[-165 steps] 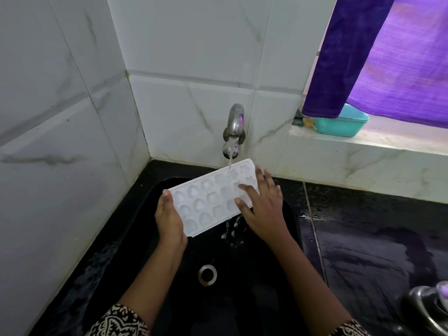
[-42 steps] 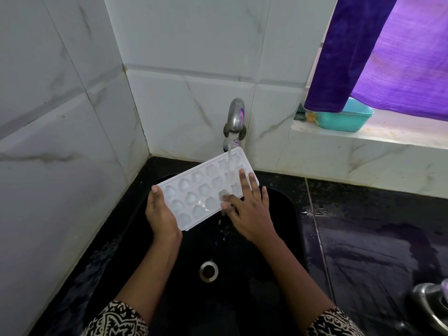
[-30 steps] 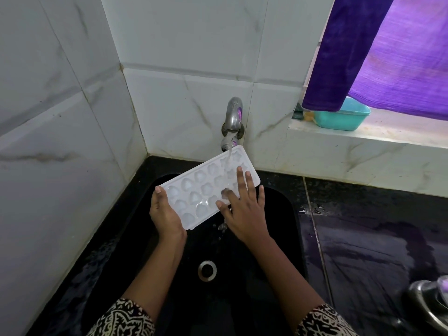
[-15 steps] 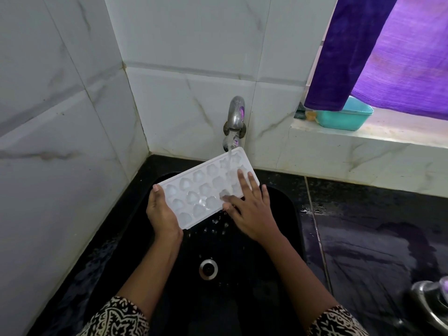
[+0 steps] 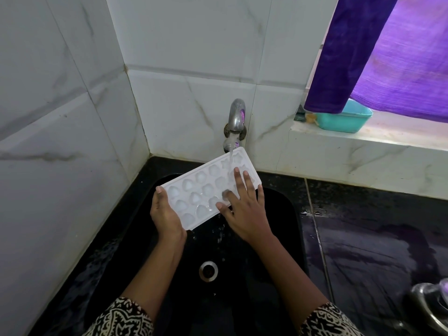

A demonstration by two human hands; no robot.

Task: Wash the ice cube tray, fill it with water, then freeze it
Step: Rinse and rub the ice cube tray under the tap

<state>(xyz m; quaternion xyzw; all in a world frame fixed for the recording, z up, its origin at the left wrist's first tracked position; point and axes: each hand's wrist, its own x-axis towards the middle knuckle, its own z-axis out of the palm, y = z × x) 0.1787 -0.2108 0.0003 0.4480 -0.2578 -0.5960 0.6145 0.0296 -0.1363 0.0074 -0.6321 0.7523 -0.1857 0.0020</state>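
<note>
A white ice cube tray (image 5: 198, 187) with several rounded pockets is held tilted over the black sink (image 5: 278, 214), its far end under the running metal tap (image 5: 235, 117). My left hand (image 5: 164, 214) grips the tray's near left corner, thumb on the rim. My right hand (image 5: 244, 209) lies flat on the tray's right half, fingers straight and spread across the pockets. Water runs from the tap onto the tray and drips off its lower edge into the sink.
The sink's metal drain (image 5: 208, 270) lies below my hands. White marble-look tiles close off the left and back. A wet black counter (image 5: 375, 238) extends right, with a steel vessel (image 5: 431, 304) at its near right edge. A teal tub (image 5: 344, 118) sits on the window ledge under a purple curtain (image 5: 388, 57).
My right hand has slid back and forth across the tray's pockets under the water. The left hand's hold on the corner has not changed.
</note>
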